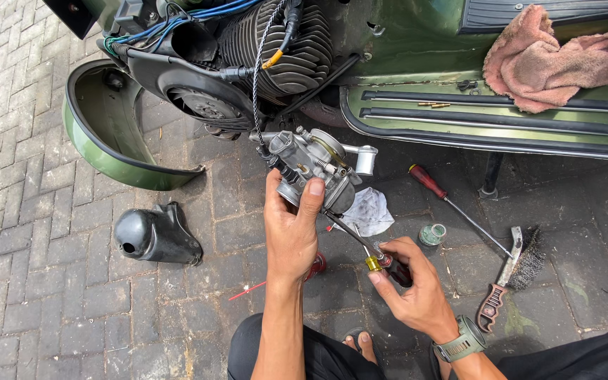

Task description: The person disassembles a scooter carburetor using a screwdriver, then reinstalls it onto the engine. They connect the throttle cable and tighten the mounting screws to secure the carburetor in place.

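Left hand [290, 229] clamps carburetor [314, 169]; right hand [409, 285] grips screwdriver [367, 250]. Keep the blade square in the slot, body steady.

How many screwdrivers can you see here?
2. One in the right hand, its screwdriver tip at the carburetor; a red-handled screwdriver lies on the paving. Others may be hidden.

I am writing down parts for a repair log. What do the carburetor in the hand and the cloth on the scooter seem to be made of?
Carburetor: likely cast metal, dull silver-grey with bright edges. Cloth: soft pink terry-like fabric, rumpled, with a fuzzy surface.
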